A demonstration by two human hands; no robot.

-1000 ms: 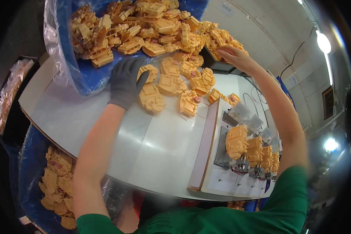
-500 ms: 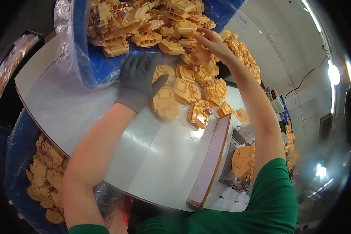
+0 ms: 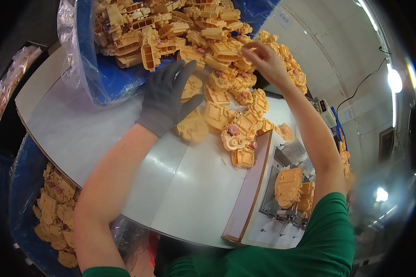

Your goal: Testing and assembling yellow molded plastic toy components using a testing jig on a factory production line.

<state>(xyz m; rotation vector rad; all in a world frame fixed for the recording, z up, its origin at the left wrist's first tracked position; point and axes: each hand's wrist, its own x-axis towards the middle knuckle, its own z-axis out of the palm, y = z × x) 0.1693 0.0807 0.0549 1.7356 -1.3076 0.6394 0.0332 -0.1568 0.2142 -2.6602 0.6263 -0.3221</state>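
Note:
My left hand (image 3: pixel 167 99), in a grey glove, is open with its fingers spread and thumb held out. It is beside a few pale-orange plastic housings (image 3: pixel 192 127) on the table, the nearest blurred by motion. My bare right hand (image 3: pixel 269 63) is at the far right, by the lip of the heap, fingers loosely curled and apart with nothing visible in them. Between the hands more housings spill down, some carrying small pink-red round pieces (image 3: pixel 233 130) and thin wires. A big heap of the same housings (image 3: pixel 171 30) lies beyond, in a tipped blue container.
Clear plastic film lines the blue container (image 3: pixel 113 83). The grey-white table (image 3: pixel 171 184) has a wooden-edged divider (image 3: pixel 252 194) at right. Past it a metal fixture (image 3: pixel 282 212) holds housings (image 3: pixel 289 187). Another lined bin of housings (image 3: pixel 55 207) sits lower left; more are piled far right (image 3: pixel 293 69).
Several housings have slid down the heap toward me onto the table, nearer the divider. My right hand has drawn back slightly to the right and its fingers have curled. My left hand has barely moved.

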